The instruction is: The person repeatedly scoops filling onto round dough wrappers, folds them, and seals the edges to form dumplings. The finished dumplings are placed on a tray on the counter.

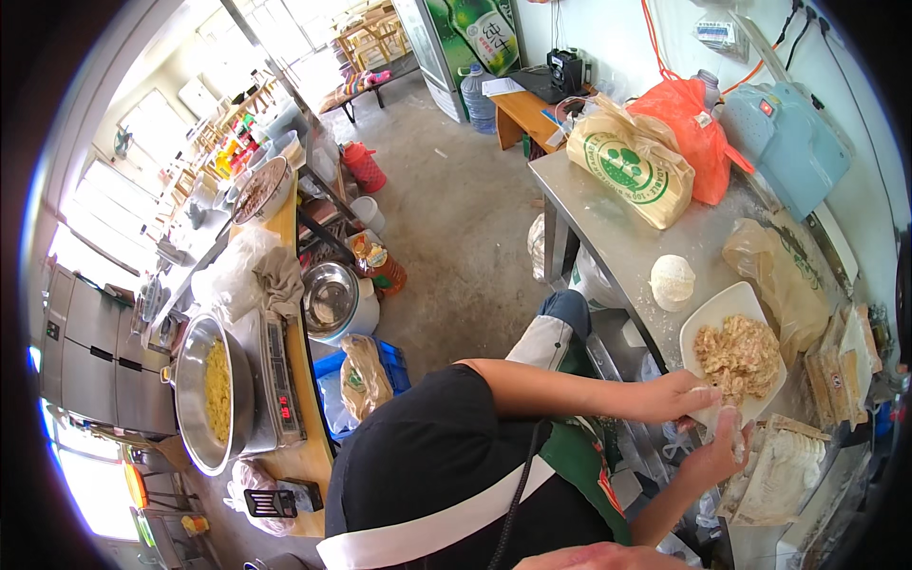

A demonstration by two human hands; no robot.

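Observation:
Over the near edge of a white square dish [772, 402] of pale minced filling [741, 353], my two hands meet. My left hand [680, 395] grips a thin pale piece [704, 419] that looks like dough. Fingers of my right hand [723, 445], floury at the tips, press against the same piece from below; its far side is hidden. Some filling reaches to the fingertips. Left of the dish a white round lump [672, 283], apparently dough, sits on the metal table [605, 203] with flour around it. A flour-dusted wooden tray [780, 470] lies beside my right hand.
Plastic bags [630, 167] and a light blue appliance [787, 146] occupy the table's far end. Several floury boards [837, 363] stand beyond the dish. Across the aisle, a steel bowl [239, 392] of yellow food rests by a digital scale [281, 385]; a blue crate [399, 367] is on the floor.

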